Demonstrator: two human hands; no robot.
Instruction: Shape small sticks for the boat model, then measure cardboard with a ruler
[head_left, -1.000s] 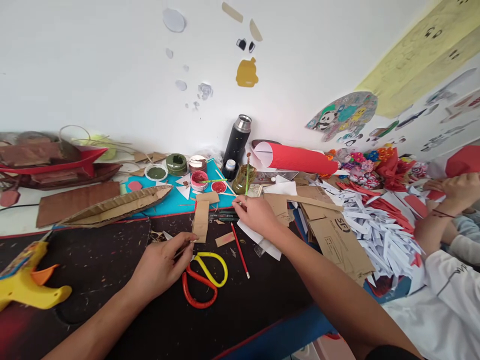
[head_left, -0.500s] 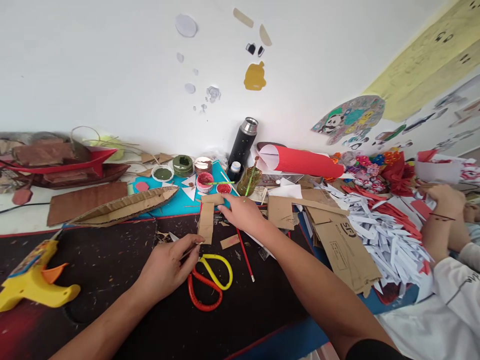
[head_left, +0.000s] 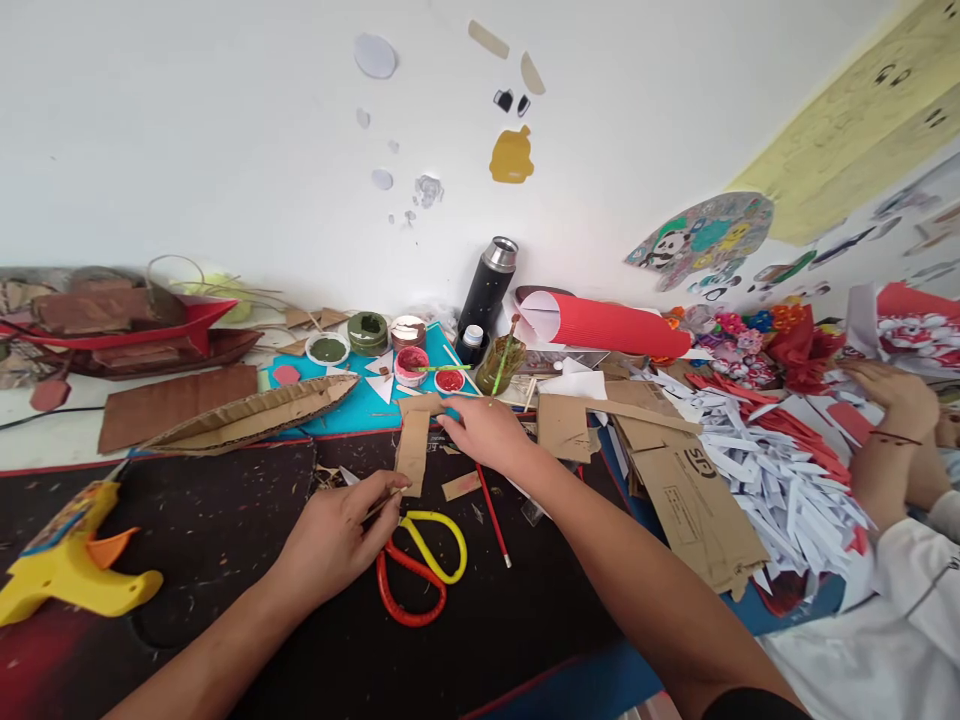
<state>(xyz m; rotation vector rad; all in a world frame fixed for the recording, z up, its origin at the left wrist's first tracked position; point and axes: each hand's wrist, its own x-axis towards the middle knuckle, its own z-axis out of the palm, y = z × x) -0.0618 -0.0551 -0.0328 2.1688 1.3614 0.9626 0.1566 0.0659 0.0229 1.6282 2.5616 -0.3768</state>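
Note:
My left hand (head_left: 341,535) is closed in a pinch on a thin brown strip (head_left: 379,507), close to the lower end of a flat cardboard strip (head_left: 412,458). My right hand (head_left: 484,430) has its fingertips closed on a small cardboard piece (head_left: 420,404) lying across the top of that strip. Scissors (head_left: 426,565) with one yellow and one red handle lie beside my left hand, their blades partly under it. A small cardboard scrap (head_left: 460,486) and a red pencil (head_left: 493,518) rest below my right wrist.
A yellow glue gun (head_left: 79,560) and a cardboard boat hull (head_left: 255,415) lie at left. Paint pots (head_left: 368,334), a brush jar (head_left: 501,364) and a black flask (head_left: 489,285) stand behind. Right are cardboard sheets (head_left: 690,500), paper strips (head_left: 795,500) and another person's hand (head_left: 892,400).
The small cardboard piece in my right fingers has shifted slightly left and tilted. My left hand has hardly moved. At right, a red-and-white bundle beyond the other person's hand shows larger.

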